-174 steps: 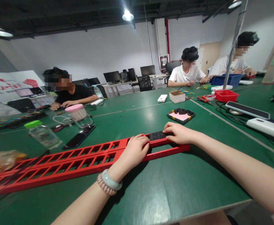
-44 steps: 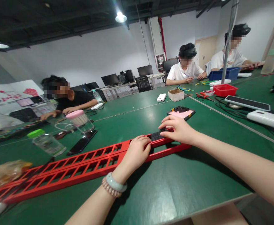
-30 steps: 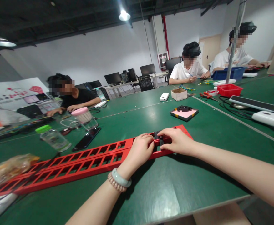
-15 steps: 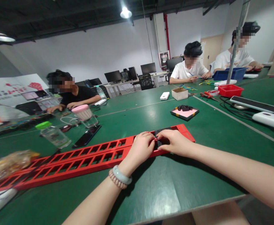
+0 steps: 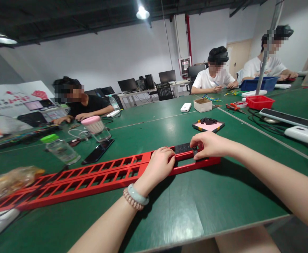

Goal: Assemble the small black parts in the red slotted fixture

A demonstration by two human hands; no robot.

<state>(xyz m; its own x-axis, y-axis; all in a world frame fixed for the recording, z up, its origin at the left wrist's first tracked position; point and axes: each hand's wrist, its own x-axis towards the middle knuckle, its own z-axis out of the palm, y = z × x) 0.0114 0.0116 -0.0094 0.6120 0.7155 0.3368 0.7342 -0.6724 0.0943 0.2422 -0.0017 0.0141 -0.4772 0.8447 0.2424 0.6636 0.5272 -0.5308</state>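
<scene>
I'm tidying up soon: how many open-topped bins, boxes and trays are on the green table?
4: a black tray beyond the right hand, a pale box behind it, a red bin farther right, and a blue bin behind that. More may be hidden.

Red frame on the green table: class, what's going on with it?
The left hand rests on the red frame; the right hand pinches a small black piece near the frame's right end. Between the hands, a black strip sits along the frame's far side. A shallow tray beyond the right hand holds more black pieces.
</scene>
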